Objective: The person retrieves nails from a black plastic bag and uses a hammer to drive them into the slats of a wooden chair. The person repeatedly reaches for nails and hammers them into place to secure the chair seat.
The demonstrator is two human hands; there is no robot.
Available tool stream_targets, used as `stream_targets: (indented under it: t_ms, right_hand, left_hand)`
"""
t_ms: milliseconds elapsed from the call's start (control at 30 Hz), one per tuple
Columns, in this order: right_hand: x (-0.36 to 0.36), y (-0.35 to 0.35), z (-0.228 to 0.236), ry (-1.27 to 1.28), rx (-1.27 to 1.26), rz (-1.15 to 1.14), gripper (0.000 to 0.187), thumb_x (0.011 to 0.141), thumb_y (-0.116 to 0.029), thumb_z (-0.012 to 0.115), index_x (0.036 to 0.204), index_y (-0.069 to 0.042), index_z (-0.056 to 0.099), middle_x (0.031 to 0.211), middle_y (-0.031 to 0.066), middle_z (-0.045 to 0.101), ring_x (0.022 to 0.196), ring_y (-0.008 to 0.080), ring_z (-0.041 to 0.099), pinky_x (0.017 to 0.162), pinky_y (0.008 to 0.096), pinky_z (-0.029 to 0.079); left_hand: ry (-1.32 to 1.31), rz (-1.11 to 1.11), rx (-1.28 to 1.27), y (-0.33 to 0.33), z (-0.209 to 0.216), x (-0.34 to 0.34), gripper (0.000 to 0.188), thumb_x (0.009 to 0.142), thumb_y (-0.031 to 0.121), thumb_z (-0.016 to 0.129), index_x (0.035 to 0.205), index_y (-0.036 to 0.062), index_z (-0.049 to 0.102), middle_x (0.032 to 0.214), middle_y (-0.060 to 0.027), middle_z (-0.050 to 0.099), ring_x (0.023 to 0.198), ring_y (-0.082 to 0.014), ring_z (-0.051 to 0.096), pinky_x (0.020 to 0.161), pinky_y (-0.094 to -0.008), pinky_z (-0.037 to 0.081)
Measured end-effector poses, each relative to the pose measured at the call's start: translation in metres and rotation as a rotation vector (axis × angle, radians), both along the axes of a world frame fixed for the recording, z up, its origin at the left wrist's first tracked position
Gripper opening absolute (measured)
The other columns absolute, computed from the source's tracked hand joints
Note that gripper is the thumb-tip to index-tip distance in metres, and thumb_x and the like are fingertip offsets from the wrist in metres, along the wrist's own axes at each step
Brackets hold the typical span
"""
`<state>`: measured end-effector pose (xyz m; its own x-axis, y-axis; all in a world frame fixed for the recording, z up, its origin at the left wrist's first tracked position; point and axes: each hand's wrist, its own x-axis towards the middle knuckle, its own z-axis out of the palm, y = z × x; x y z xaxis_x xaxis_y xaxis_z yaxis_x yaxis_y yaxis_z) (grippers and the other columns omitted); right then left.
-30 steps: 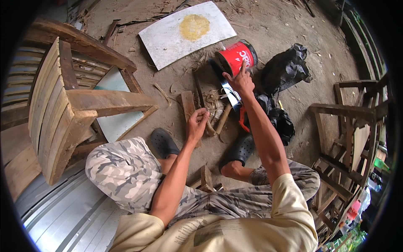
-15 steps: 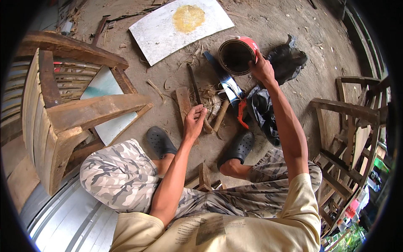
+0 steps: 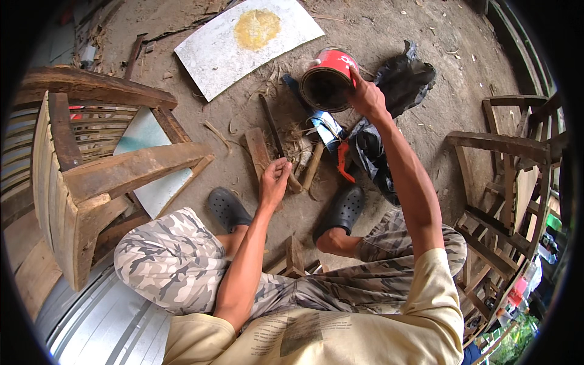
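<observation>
My right hand (image 3: 368, 97) grips a red can (image 3: 337, 59) at its right side, off the ground. The can is tipped with its dark round end toward me. My left hand (image 3: 275, 176) is closed, thumb and fingers together, over the near end of a narrow wooden board (image 3: 258, 149); anything inside it is too small to make out. Beyond my left hand lie a thin dark blade-like bar (image 3: 271, 125) and a wooden handle (image 3: 312, 167). A handsaw (image 3: 325, 129) with an orange handle (image 3: 344, 161) lies partly beneath the can.
A white board (image 3: 213, 61) with a yellow round stain lies on the dirt floor. Black plastic (image 3: 404, 79) is crumpled right of the can, with more (image 3: 371, 149) beside the saw. Wooden chairs stand at left (image 3: 134, 164) and right (image 3: 499, 145). Wood shavings (image 3: 298, 143) are scattered among the tools.
The can has turned in my right hand's hold, so more of its red side shows. My left hand stays closed and has shifted slightly. The whole view has drifted a little.
</observation>
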<state>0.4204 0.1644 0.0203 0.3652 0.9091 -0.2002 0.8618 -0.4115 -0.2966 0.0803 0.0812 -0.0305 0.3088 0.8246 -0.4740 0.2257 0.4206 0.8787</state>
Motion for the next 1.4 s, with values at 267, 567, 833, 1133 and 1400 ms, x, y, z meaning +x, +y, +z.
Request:
stream_targets:
  t_ms: [267,567,833,1133,1400]
  right_hand:
    - [0.027,-0.007,-0.022,0.447,-0.092,-0.42,0.042,0.093,-0.042,0.058,0.1,0.0,0.065,0.084,0.0176,0.071,0.075,0.0297,0.072,0.07,0.0412,0.057]
    - [0.048,-0.125,-0.047,0.482,-0.587,-0.472,0.027,0.084,-0.016,0.052,0.077,0.0,0.072,0.075,0.0149,0.072,0.065,0.0237,0.071,0.062,0.0386,0.058]
    - [-0.071,-0.227,-0.101,0.484,-0.219,-0.079,0.038,0.081,-0.018,0.053,0.115,-0.006,0.065,0.106,0.0243,0.068,0.1,0.042,0.065,0.09,0.0488,0.052]
    - [0.036,-0.186,-0.094,0.434,0.104,-0.571,0.038,0.083,-0.011,0.049,0.119,0.001,0.051,0.106,0.0291,0.064,0.102,0.0409,0.063,0.088,0.0453,0.049]
    - [0.07,-0.165,-0.109,0.556,0.136,-0.411,0.036,0.084,-0.006,0.051,0.119,-0.001,0.06,0.111,0.0196,0.068,0.102,0.0301,0.065,0.089,0.035,0.05]
  left_hand:
    - [0.002,-0.016,0.031,0.001,-0.003,0.002,0.053,0.095,0.038,0.064,0.126,-0.0043,0.058,0.114,-0.0156,0.067,0.102,-0.0197,0.064,0.086,-0.0325,0.052]
    - [-0.039,-0.107,0.012,-0.01,-0.002,0.031,0.049,0.094,0.034,0.067,0.121,-0.0052,0.059,0.109,-0.014,0.067,0.099,-0.0182,0.065,0.083,-0.0292,0.052]
    - [0.056,-0.266,-0.278,-0.041,-0.003,0.155,0.069,0.086,0.041,0.073,0.131,-0.0061,0.05,0.118,-0.0124,0.062,0.101,-0.02,0.061,0.082,-0.0319,0.05]
    - [0.533,-0.304,0.1,-0.019,-0.012,0.211,0.037,0.09,0.028,0.058,0.112,-0.0001,0.064,0.109,-0.0253,0.067,0.103,-0.0403,0.064,0.088,-0.0454,0.048]
    - [0.429,-0.282,0.69,0.012,-0.02,0.216,0.028,0.086,0.01,0.06,0.113,0.0055,0.053,0.104,-0.017,0.063,0.099,-0.0373,0.062,0.086,-0.0461,0.047]
